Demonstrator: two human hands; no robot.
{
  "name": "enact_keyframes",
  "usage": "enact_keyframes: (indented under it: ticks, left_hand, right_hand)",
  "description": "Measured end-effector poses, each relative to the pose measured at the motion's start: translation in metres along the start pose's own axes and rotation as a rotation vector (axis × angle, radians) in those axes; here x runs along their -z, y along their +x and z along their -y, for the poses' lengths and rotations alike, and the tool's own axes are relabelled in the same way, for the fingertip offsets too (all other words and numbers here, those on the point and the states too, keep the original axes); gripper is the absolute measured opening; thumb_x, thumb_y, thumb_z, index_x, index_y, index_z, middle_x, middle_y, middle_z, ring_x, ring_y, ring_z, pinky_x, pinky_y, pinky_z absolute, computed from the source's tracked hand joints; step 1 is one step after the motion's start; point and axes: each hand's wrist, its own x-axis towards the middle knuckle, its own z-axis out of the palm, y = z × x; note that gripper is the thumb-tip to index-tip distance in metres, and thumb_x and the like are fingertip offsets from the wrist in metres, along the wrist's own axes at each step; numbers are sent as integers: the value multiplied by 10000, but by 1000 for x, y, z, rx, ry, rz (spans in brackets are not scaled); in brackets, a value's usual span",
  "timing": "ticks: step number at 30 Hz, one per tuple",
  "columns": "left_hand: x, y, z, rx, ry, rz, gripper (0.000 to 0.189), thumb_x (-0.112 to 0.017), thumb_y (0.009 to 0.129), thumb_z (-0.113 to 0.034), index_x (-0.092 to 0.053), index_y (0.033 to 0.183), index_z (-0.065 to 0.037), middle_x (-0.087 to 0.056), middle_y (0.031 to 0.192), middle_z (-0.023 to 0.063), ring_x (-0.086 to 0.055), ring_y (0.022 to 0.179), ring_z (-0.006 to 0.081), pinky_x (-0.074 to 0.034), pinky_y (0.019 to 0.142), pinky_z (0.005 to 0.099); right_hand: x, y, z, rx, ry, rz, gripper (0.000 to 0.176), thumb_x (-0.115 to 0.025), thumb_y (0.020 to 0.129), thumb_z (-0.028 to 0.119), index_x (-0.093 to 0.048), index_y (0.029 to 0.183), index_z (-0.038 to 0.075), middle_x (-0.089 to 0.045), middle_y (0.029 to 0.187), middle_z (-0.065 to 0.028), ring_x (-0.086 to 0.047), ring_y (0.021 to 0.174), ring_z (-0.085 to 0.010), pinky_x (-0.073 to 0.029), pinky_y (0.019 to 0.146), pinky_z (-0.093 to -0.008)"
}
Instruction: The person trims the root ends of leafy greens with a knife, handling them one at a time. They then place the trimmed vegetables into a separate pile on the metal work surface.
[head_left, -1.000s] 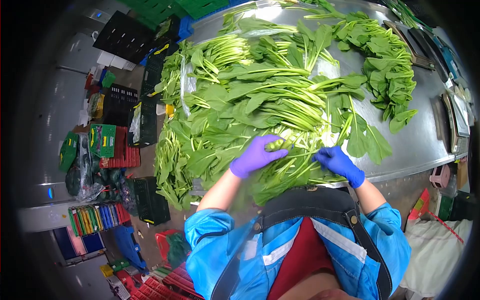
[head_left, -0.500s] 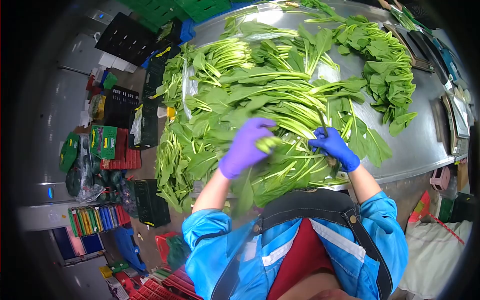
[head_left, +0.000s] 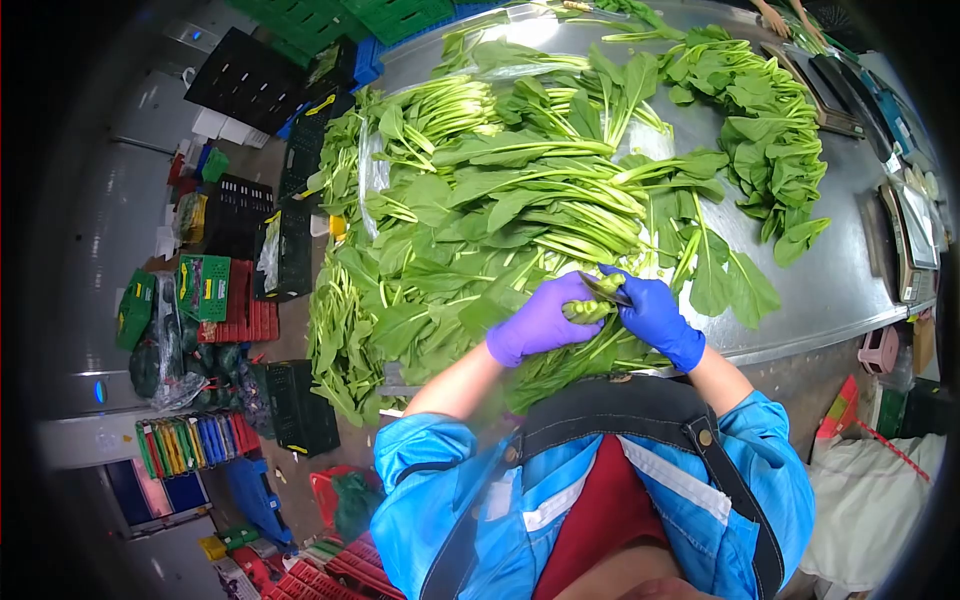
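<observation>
My left hand [head_left: 548, 322], in a purple glove, is wrapped round the stem ends of a bunch of leafy greens [head_left: 585, 312]. In my right hand [head_left: 660, 318], gloved in blue, is a knife [head_left: 606, 290], its dark blade lying across those pale cut ends. Both hands meet near the table's front edge. Beyond them a large heap of leafy greens [head_left: 560, 190] spreads over the metal table, stems mostly toward the right. The lower part of the held bunch is hidden by my left hand.
A row of greens [head_left: 765, 130] lies at the table's [head_left: 850, 280] right side, beside scales [head_left: 910, 235]. Another person's hands [head_left: 775, 18] show at the top right. Black crates [head_left: 290, 250] stand left of the table, and a white sack [head_left: 870, 500] is at the lower right.
My left hand has moved right and down with the bunch, meeting my right hand. The knife has turned from upright to lie across the stem ends. Another person's hands show more at the top right.
</observation>
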Motion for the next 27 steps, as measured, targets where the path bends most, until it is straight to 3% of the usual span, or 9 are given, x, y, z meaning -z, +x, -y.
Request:
enact_keyframes:
  ticks: [2, 4, 8, 11, 14, 16, 20, 24, 27]
  left_hand:
    - [2, -8, -1, -107, 121, -17, 440, -781, 665, -169, -575, 1023, -17, -575, 1030, 100, -555, 941, 192, -440, 850, 315]
    - [10, -16, -7, 303, -152, -10, 441, -801, 649, -179, -579, 999, -27, -574, 1040, 104, -552, 988, 206, -421, 891, 314]
    - [15, -32, 17, 331, -205, -70, 399, -802, 646, -160, -588, 956, -29, -548, 1100, 119, -531, 1039, 202, -398, 927, 308]
    - [7, -28, 21, 126, -71, -45, 371, -791, 653, -132, -590, 945, -22, -510, 1151, 124, -504, 1063, 177, -392, 933, 302]
    - [3, -26, 23, -21, 77, -5, 370, -787, 652, -107, -585, 948, -15, -489, 1184, 120, -493, 1074, 175, -396, 923, 292]
    - [6, -25, 21, 276, -283, -30, 372, -791, 648, -124, -587, 939, -14, -499, 1173, 130, -505, 1082, 208, -400, 913, 284]
    - [16, -28, 18, 399, -227, -142, 413, -786, 643, -147, -587, 962, 23, -544, 1102, 132, -575, 969, 288, -439, 877, 327]
    - [20, -31, 43, 85, 477, -430, 387, -765, 598, -178, -620, 907, 6, -460, 1291, 205, -461, 1158, 367, -381, 973, 398]
    - [9, -29, 20, -131, 395, -82, 289, -753, 645, -163, -639, 870, -22, -509, 1232, 207, -504, 1114, 345, -396, 951, 406]
  right_hand:
    - [-7, 2, -5, -48, 48, 41, 512, -573, 702, 41, -532, 1211, 75, -636, 820, -198, -623, 722, -368, -494, 636, -430]
    - [-17, -3, -27, -110, 18, 103, 487, -567, 700, 40, -558, 1186, 67, -642, 832, -196, -628, 744, -361, -500, 672, -431]
    - [-24, -17, -38, -158, 34, 96, 348, -591, 787, 107, -614, 1134, 83, -645, 819, -192, -630, 656, -300, -496, 629, -376]
    - [4, 3, 22, -83, 522, 87, 336, -664, 814, 177, -626, 1131, 71, -583, 695, -20, -440, 542, -66, -398, 532, -226]
    - [-12, 13, 24, -149, 669, 112, 369, -701, 793, 196, -625, 1124, 53, -650, 802, -51, -511, 642, -86, -443, 583, -251]
    - [-27, 11, 11, -153, 698, 69, 345, -719, 776, 180, -648, 1084, 42, -641, 775, -5, -478, 626, -52, -419, 566, -218]
    - [-35, 6, 5, -301, 705, 160, 298, -723, 771, 199, -682, 1037, 70, -615, 669, 19, -441, 546, -45, -395, 512, -229]
    - [-52, -1, -15, -239, 510, -104, 191, -721, 773, 216, -688, 859, 48, -542, 565, -27, -403, 494, -80, -376, 472, -273]
    - [-43, -1, -1, -201, 407, -102, 212, -724, 773, 232, -655, 755, 32, -495, 537, -64, -388, 477, -113, -370, 463, -287]
